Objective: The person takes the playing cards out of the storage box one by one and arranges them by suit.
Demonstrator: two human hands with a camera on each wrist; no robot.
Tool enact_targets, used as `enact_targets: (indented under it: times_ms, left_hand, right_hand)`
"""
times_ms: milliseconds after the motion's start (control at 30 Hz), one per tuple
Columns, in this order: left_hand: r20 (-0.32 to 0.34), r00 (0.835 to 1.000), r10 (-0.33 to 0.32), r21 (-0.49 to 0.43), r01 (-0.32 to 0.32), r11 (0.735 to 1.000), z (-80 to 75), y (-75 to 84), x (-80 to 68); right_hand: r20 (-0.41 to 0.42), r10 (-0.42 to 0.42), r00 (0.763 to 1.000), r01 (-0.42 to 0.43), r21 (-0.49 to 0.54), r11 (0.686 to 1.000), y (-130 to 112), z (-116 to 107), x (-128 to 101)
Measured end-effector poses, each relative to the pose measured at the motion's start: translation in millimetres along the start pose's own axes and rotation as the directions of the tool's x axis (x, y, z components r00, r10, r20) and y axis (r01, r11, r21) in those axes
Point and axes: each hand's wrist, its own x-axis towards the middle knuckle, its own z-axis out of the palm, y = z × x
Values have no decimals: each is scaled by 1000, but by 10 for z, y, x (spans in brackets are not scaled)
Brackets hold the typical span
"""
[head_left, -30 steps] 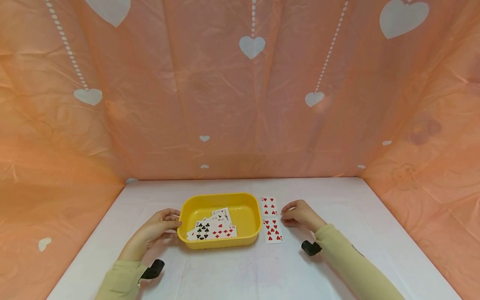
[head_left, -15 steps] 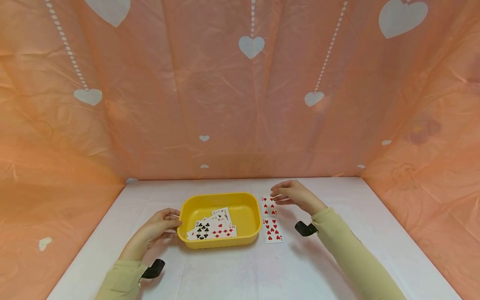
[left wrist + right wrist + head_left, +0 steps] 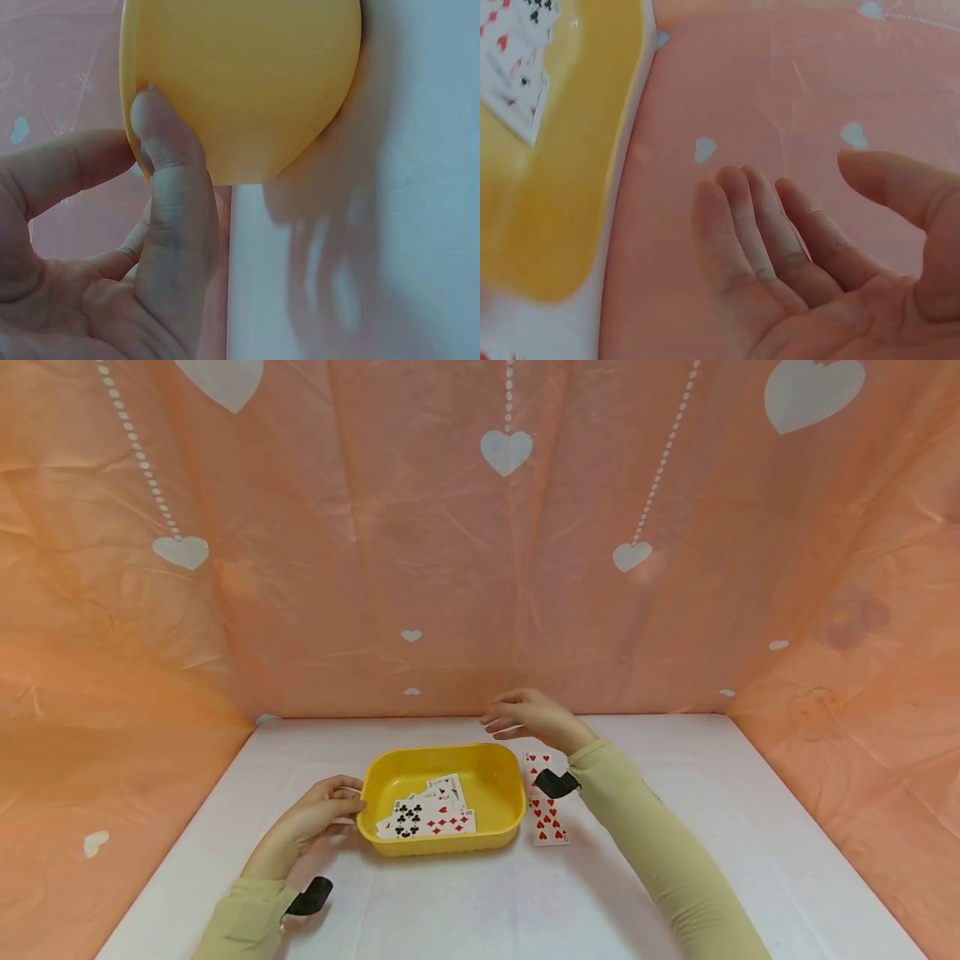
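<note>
With left hand (image 3: 326, 810) pinching the yellow basin (image 3: 450, 846) at left end of its long axis; with right hand (image 3: 532, 717) loosely spread, empty, near its far right corner.

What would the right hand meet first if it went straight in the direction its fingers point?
Probably the heart-printed pink-orange sheet backdrop: the right wrist view shows nothing between it and the right hand. The rounded yellow tray lies to one side. Depth is unclear.

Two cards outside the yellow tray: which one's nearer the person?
The front heart card, beside the near right corner of the tray; the rear heart card lies farther back, partly hidden behind the black wrist device.
</note>
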Motion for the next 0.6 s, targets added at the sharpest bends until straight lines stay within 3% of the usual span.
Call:
enact_targets:
  times_ms: [333, 600]
  left_hand:
    - [3, 1000, 3, -3, -3, 1000, 8, 1, -3]
    - [-15, 1000, -7, 1, 7, 1000, -4, -5, -5]
  right_hand:
    - [122, 16, 992, -14, -13, 1000, 100, 358, 353]
    - [183, 110, 977, -92, -102, 991, 333, 632, 531]
